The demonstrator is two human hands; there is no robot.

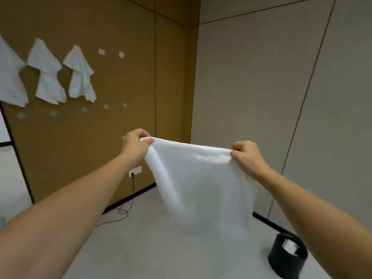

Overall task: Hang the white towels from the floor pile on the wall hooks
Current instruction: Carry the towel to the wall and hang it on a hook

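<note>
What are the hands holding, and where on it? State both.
A white cloth towel, pinched along its top edge: left hand at one upper corner, right hand at the other.

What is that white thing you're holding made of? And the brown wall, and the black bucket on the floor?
The white towel looks like soft cloth, probably cotton terry: it droops and folds between the left hand and right hand. The brown wall looks like matte wood-look panels, judging by the thin seams; the exact material is unclear. The black bucket looks like smooth plastic, though that's a guess.
</note>
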